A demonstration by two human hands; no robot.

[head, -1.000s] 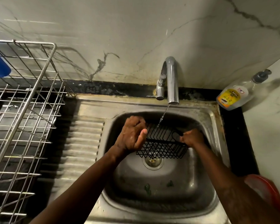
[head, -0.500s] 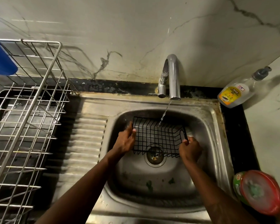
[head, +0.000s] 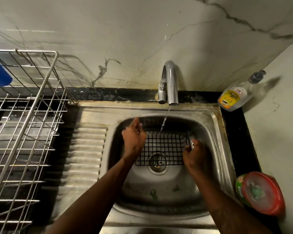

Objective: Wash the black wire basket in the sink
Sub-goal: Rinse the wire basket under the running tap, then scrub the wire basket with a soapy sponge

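Both of our hands are reaching into the steel sink [head: 210, 119], where the black wire basket [head: 164, 146] is lying over the drain [head: 158, 163], with a thin stream from the tap [head: 170, 81] falling onto its far edge. Our left hand [head: 134, 141] is resting against the basket's left end, its blurred fingers mostly straight. Our right hand [head: 194, 154] is curling its fingers round the right end's rim. A pump bottle [head: 233, 97] is standing at the surface's back right corner, and a wire dish rack [head: 24, 132] is sitting left of the sink.
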